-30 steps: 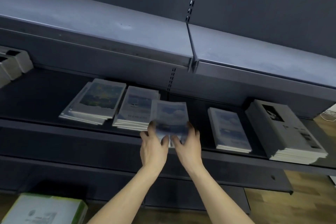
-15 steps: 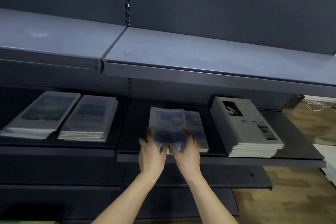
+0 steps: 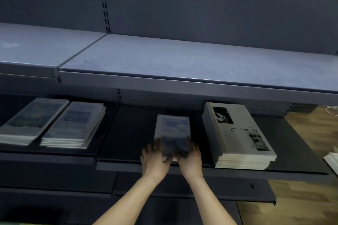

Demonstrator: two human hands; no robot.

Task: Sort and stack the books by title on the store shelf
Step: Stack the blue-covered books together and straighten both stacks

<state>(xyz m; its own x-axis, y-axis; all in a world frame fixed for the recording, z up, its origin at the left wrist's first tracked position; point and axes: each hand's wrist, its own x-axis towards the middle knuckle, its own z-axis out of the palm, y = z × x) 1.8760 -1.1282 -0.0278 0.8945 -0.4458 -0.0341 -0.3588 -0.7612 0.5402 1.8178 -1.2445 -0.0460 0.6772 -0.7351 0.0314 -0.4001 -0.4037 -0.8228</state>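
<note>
A thin book with a blue sky cover [image 3: 172, 128] lies on the dark middle shelf [image 3: 128, 133], on top of a low stack of like books that it hides. My left hand [image 3: 154, 157] grips its near left corner and my right hand [image 3: 189, 157] grips its near right corner, both blurred. To the right stands a taller stack of grey "Time Memory" books [image 3: 237, 133]. At the left lie two more stacks, one with a dark landscape cover [image 3: 31, 118] and one with a pale blue cover [image 3: 76, 124].
A bare grey upper shelf [image 3: 164, 60] overhangs the books. Below is a lower dark shelf edge [image 3: 182, 193]. Wooden floor [image 3: 301, 206] shows at the right, with white book edges [image 3: 332, 160] at the frame's right border.
Both hands carried the sky-cover book to the right, from beside the pale blue stack to on top of the small stack next to the grey books. The view also panned right.
</note>
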